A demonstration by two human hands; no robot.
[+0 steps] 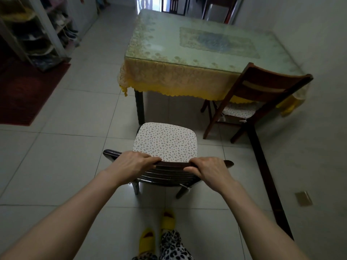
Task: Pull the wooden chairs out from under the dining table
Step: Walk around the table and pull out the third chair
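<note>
- Ahead, set against the wall: rectangular dining table with a glass tabletop [187, 44] over a yellow lace cloth, nothing standing on it.
- Tucked at its right end: dark red-brown wooden chair with a slatted back [270, 85], patterned seat pad partly under the yellow fringe, front legs beneath the table edge. Not yet pulled out, by the look of it.
- Nearer, on the pale tiled floor [65, 156]: dark wooden chair with a floral cushioned seat [165, 142], seat wholly clear of the cloth and well apart from the table's black leg. Judged as the step in hand and all but finished.
- Gripping its curved top rail: left hand [131, 164] and right hand [210, 169], a short span of rail bare between them.
- Wrapped over the rail's far edge: fingers [150, 159] of both hands, curled snug on the wood, thumbs on the near side.
- Next, probably: letting go of this rail, stepping right and taking the slatted back of the other chair; drawing it straight back so the legs clear the hanging cloth and the dark skirting strip [266, 175] along the wall.
- Below, at the bottom edge: yellow slippers [148, 239], close behind the near chair's rear legs.
</note>
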